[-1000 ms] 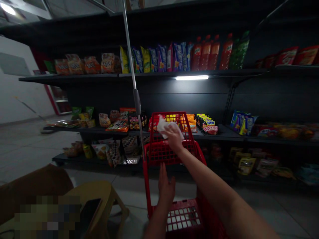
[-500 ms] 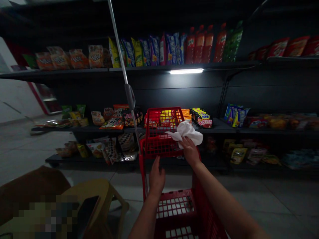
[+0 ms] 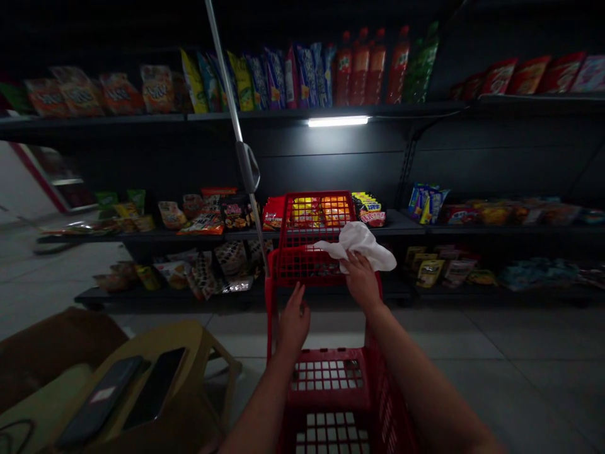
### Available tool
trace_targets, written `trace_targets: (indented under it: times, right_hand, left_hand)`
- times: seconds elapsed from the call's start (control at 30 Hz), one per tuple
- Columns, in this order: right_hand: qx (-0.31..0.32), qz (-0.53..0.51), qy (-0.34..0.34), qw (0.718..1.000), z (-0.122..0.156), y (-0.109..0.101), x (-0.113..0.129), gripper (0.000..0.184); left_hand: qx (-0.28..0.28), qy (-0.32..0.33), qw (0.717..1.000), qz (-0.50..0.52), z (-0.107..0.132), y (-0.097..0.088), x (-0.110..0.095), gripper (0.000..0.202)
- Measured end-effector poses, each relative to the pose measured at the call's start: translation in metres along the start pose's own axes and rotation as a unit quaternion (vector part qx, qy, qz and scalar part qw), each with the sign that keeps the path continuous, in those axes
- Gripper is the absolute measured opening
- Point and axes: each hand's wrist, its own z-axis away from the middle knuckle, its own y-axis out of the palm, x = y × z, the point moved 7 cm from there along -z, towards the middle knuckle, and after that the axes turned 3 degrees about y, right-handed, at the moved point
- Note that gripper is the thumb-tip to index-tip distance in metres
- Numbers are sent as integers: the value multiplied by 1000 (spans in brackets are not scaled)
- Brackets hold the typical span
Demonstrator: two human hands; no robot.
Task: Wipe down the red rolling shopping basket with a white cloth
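A crumpled white cloth (image 3: 366, 246) lies at the upper rim of a red plastic shopping cart (image 3: 331, 398). My right hand (image 3: 363, 284) is closed on its near edge, with the fingertips partly tucked into the folds. Over the left part of the cart, my left hand (image 3: 293, 321) is open, its fingers stretched forward and holding nothing. It is just short of the cart's red lattice panel. The raised grid flap (image 3: 282, 221) of the cart stands beyond both hands.
A metal pole (image 3: 246, 167) rises at the cart's left side. Shelves (image 3: 265, 116) with snack bags and red bottles (image 3: 360, 69) run across the front. At lower left, a yellowish stool (image 3: 191, 340) bears two dark phone-like devices (image 3: 155, 386), beside a brown cardboard box (image 3: 70, 328).
The view has shifted slightly, so the shelves appear higher and further left. My right hand and the cloth have moved slightly right against the cart. My left hand stays open.
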Motion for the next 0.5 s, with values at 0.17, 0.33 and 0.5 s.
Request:
trace_targets:
  times: [0.17,0.33,0.5]
  right_hand:
    - [18,-3,14,1000,12,-9,19,43]
    - [150,-68,-120,979,1,31,118,53]
    - [192,-72,-186,961,-23,44,138,45]
  left_hand:
    - [-11,-23,998,56,14,6,-8,54]
    - [-29,-47,995,80,13,0,-5,48]
    - [-27,-31,996,80,0,-3,0,43]
